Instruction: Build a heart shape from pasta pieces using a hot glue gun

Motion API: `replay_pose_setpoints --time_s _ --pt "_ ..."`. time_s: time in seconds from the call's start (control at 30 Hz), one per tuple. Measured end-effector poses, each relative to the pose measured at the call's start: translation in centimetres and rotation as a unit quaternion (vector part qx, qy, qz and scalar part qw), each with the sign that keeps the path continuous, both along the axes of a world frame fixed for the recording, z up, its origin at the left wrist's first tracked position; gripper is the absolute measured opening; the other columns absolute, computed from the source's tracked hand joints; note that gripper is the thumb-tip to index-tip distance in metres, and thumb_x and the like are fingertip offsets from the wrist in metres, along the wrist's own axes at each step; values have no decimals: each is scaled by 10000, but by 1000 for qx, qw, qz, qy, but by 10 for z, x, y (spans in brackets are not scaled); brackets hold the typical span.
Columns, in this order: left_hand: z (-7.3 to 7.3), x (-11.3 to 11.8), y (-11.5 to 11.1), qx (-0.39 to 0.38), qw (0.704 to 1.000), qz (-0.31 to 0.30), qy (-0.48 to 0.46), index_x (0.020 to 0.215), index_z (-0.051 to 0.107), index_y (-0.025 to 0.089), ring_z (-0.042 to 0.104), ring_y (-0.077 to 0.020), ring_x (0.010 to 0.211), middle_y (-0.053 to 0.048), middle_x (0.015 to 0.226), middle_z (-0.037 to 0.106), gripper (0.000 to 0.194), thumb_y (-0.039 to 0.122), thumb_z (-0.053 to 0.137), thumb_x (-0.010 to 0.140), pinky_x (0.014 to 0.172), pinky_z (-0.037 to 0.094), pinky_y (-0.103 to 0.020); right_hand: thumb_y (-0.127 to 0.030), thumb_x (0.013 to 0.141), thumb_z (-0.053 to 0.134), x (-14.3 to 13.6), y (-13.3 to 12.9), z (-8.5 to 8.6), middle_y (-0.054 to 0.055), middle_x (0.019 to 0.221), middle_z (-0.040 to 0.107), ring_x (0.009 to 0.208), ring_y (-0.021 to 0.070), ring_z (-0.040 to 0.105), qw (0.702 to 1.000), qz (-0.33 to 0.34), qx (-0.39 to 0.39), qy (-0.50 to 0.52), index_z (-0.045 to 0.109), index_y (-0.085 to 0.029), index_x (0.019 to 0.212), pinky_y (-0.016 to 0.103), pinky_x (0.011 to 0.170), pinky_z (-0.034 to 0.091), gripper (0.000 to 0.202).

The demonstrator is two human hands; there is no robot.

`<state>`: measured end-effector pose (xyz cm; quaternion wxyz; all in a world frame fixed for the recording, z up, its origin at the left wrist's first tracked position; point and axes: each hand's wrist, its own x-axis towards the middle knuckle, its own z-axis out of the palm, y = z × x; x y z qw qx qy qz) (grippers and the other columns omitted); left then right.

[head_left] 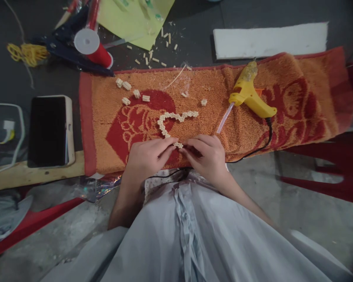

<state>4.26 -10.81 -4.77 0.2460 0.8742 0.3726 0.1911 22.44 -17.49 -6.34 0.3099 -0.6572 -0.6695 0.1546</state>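
A curved chain of small cream stick pieces [161,124], shaped like part of a heart, lies on an orange and red towel [211,84]. My left hand [147,156] pinches its lower stretch between thumb and forefinger. At the chain's lower end, my right hand [207,158] has its thumb and forefinger closed on the tip; the exact contact is partly hidden. One loose cream cluster [204,102] sits above and right of the chain. Several similar clusters [137,94] are up to the left. To the right rests a yellow glue gun [247,92] with a clear glue stick in it.
A black-screened device [48,131] lies left of the towel near a white cable [20,121]. Beyond are a red thread spool [95,49], yellow cord [28,54], yellow-green paper [135,19], scattered stick bits [155,60] and a white block [270,41]. The glue gun's black cord [266,145] crosses the towel.
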Motion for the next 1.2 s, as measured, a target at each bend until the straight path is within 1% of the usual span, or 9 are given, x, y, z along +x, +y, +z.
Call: replay_pose_setpoints --time_s 0.3,0.6,0.8,1.03,1.13,1.2 --pt "-1 -1 0 7 1000 -3 -2 1136 690 207 725 -119 799 -20 969 777 232 299 545 980 726 513 -211 -310 911 649 0 0 0 22 799 713 744 176 627 1000 5 11 -10 719 -198 919 331 680 361 132" --pt "-2 -1 0 10 1000 0 7 1137 689 212 721 -121 793 -25 965 777 248 325 525 989 732 521 -216 -344 928 618 0 -1 0 21 803 712 751 174 618 1000 3 0 -22 716 -215 926 329 694 358 162" --pt "-3 -1 0 13 1000 -4 1 1140 689 202 724 -121 799 -27 976 776 238 299 542 980 740 521 -214 -338 926 625 0 -1 0 19 809 715 746 169 619 1000 5 7 -21 714 -209 927 327 685 359 157" --pt "-1 0 -1 8 1000 0 -6 1156 689 201 719 -111 785 -22 968 777 238 276 557 972 746 515 -204 -346 926 625 -1 -1 -1 18 805 715 744 168 620 1000 2 5 -17 716 -217 942 331 692 365 158" --pt "-1 -2 -1 20 1000 -7 -16 1150 689 197 717 -107 784 -18 970 776 229 255 564 967 739 512 -206 -348 929 622 -1 -1 -1 17 797 711 741 168 620 1000 2 8 -18 716 -215 936 330 686 363 164" --pt "-2 -3 -2 39 999 -27 -18 1131 698 209 711 -105 776 -7 939 773 216 245 564 965 726 506 -213 -350 930 621 -1 -1 -1 18 788 707 742 170 623 1000 1 12 -19 717 -212 930 329 684 363 169"
